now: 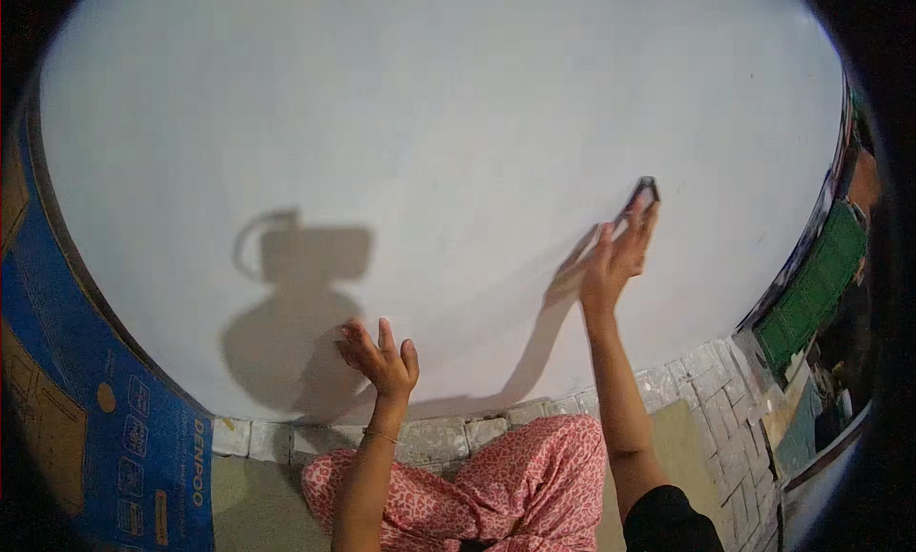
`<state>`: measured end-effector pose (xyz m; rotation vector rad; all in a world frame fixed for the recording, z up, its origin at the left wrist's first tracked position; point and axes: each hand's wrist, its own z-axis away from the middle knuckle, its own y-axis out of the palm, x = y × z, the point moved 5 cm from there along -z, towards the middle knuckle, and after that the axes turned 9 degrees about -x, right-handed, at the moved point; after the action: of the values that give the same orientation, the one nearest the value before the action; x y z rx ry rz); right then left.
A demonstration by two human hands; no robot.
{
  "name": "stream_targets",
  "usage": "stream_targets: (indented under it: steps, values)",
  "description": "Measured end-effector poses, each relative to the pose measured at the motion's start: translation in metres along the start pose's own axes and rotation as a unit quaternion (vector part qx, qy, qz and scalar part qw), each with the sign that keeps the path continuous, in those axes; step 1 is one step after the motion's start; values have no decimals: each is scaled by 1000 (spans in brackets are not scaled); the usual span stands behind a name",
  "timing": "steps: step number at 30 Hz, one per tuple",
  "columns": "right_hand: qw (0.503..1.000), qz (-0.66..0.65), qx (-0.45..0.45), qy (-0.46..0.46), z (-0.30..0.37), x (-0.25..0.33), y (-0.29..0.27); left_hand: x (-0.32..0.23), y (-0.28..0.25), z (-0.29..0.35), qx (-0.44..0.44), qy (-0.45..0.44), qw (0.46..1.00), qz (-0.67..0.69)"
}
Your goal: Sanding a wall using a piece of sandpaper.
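Note:
A broad white wall panel [458,151] stands upright in front of me and fills most of the view. My right hand [615,256] is raised to it at the right, fingers stretched upward. Under its fingertips is a small flat thing with a dark edge and a paler middle [648,187], held against the white surface; its kind is too small to make out. My left hand [382,359] is lower and further left, close to the panel's lower part, with its fingers spread and nothing in them.
A blue printed cardboard box [143,437] stands along the left side. Light paving bricks [439,442] run along the panel's foot. At the right is a green crate-like thing [811,290] among clutter. My knees in pink patterned cloth [534,476] are near the panel.

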<state>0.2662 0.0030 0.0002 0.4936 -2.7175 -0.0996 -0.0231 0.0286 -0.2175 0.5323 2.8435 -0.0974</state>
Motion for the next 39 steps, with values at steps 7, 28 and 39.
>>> stream_targets:
  steps: [7, 28, 39]
  values:
    - [934, -48, 288, -208, 132, 94, 18, 4, -3, 0, 18, 7, 1000, -2]
    - [980, -90, 149, 94, 137, 32, -14, 6, -2, 2, -24, 58, 997, -39]
    - [938, 32, 324, -121, 187, 46, -7, 4, 1, 3, 25, 56, 997, -46]
